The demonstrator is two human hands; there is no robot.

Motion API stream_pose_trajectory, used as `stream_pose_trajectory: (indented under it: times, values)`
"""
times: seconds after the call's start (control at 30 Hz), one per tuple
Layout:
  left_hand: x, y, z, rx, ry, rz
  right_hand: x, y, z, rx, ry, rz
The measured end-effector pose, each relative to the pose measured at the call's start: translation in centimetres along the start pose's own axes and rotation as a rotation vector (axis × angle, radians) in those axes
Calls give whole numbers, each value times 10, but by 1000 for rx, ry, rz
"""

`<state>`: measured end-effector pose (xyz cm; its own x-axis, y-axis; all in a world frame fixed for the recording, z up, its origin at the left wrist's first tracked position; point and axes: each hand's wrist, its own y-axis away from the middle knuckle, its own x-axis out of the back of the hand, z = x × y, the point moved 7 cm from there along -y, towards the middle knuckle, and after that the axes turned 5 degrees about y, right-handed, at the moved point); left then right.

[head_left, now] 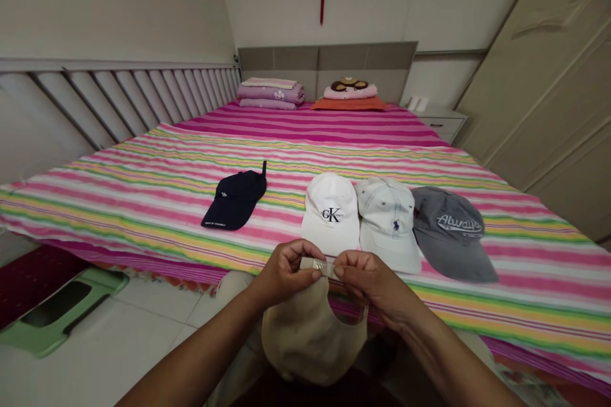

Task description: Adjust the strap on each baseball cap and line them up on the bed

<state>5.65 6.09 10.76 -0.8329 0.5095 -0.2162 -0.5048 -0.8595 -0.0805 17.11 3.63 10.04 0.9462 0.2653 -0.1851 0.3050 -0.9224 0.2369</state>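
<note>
A beige baseball cap (310,337) hangs between my hands near the bed's front edge, its back opening and adjustment strap turned up. My left hand (291,270) pinches the strap's left part beside a small pale buckle (321,265). From the other side, my right hand (365,276) grips the strap's right end between thumb and fingers. Just beyond, a white cap with "CK" lettering (330,203), a pale cap with a small dark logo (389,216) and a grey cap (451,229) lie side by side. A dark navy cap (236,197) lies apart to the left, its strap sticking up.
The caps lie on a striped bedsheet (143,172). Folded purple bedding (270,94) and an orange pillow (351,103) sit by the headboard (338,63). A railing (119,98) runs along the left. A green stool (62,311) stands on the floor at left.
</note>
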Motion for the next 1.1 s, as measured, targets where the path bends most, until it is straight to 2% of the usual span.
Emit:
stream_pose_trajectory:
  times: [0.17,0.43,0.7,0.93,1.1]
  values:
    - [-1,0,1,-41,-64,9,-3,0,-1,50,4,-5]
    - [2,-1,4,-44,-216,14,-4,1,-7,76,102,70]
    - [13,1,-11,76,27,102,-2,0,-2,28,30,6]
    - [12,0,-14,77,21,42,-3,0,-5,34,71,50]
    - [10,1,-13,77,20,33,-6,-1,-4,47,50,24]
